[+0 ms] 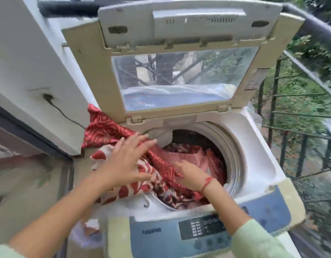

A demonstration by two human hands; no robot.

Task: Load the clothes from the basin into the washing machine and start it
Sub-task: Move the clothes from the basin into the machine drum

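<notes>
Left hand (pixel 127 161) and right hand (pixel 190 176) are being held apart over the machine (pixel 254 146), whose lid (pixel 90 71) is being kept upright behind the drum (pixel 231 146). The left hand is being spread flat, fingers straight, on the red patterned cloth (pixel 105 129) where it is crossing the drum's left rim. The right hand is being reached lower, into the drum mouth, fingers laid against the same cloth; whether anything is being pinched there cannot be told through the blur. The cloth is being carried partly inside the drum and partly outside: its long axis is running from the machine's far left corner, where a loose end is hanging over the edge, down and rightward into the load. That loose end is lying beyond and left of the left hand, judged the nearer; the right hand is well apart from it. A sweep toward the drum is probably being called for before the panel (pixel 203 226) is used.
</notes>
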